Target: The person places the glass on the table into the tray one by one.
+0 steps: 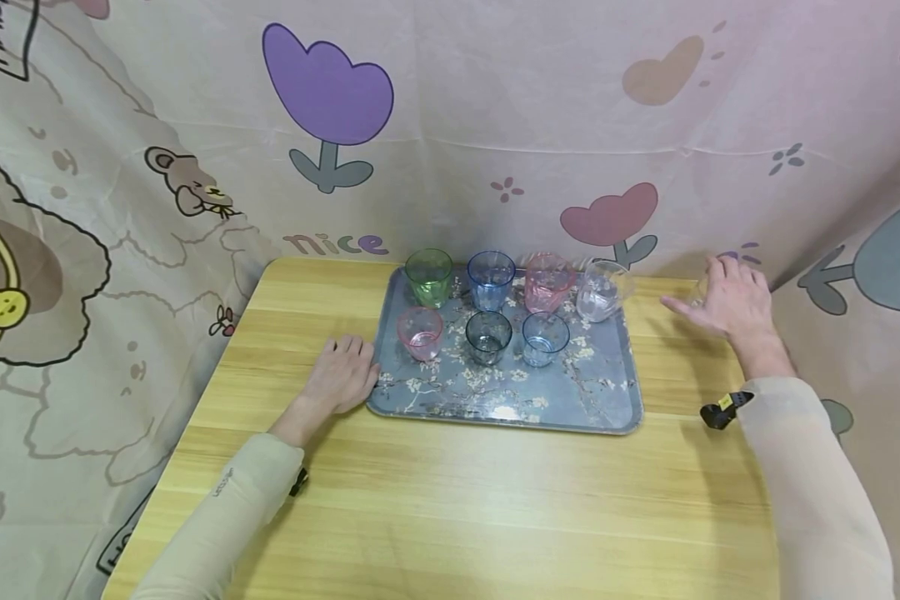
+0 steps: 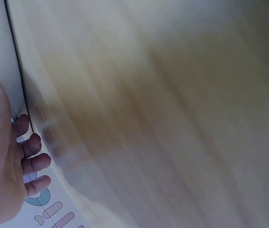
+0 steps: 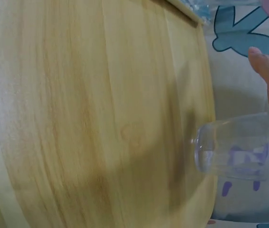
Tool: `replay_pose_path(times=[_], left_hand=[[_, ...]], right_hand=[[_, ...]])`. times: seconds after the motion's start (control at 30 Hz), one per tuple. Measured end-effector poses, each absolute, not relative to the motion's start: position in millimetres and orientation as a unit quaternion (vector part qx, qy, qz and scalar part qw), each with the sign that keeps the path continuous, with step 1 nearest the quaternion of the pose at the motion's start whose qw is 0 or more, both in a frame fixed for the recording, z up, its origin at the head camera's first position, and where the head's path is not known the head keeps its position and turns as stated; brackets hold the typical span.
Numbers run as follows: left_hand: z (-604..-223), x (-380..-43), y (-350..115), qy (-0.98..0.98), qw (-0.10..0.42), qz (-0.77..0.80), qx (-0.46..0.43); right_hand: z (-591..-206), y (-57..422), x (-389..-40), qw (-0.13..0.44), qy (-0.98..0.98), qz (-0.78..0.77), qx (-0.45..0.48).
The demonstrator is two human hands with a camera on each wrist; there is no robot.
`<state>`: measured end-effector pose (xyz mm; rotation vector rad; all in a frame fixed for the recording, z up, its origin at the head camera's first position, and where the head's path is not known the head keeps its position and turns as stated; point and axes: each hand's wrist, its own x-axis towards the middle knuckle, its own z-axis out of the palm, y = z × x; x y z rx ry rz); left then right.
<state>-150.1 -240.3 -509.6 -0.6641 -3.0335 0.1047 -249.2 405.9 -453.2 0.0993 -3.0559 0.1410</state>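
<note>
A clear plastic cup [image 3: 231, 147] stands at the table's back right corner, largely hidden by my right hand [image 1: 735, 300] in the head view. That hand is at the cup's rim, its thumb spread away to the left. My left hand [image 1: 342, 373] rests beside the left edge of a blue-grey flowered tray [image 1: 592, 396], with its thumb side right at the rim and its fingers relaxed. On the tray's back row are a green cup [image 1: 429, 279], a blue cup [image 1: 491, 282], a pink cup [image 1: 547, 285] and another clear cup [image 1: 602, 292].
In front of those are a small pink cup [image 1: 422, 335], a dark grey cup [image 1: 488, 339] and a light blue cup [image 1: 544, 340]. The wooden table [image 1: 495, 508] meets a printed cloth [image 1: 450, 125] at its back edge, and cloth also hangs along its left and right sides.
</note>
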Motion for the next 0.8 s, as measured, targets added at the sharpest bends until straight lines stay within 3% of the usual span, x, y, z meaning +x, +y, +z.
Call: replay_pose_path(times=[0.8], left_hand=[[-510.1,-151.4,-240.3,-0.978,0.002,0.037,-0.206]], right_hand=[[-472.0,423.8,-250.5,0.016,-0.999,0.033,0.013]])
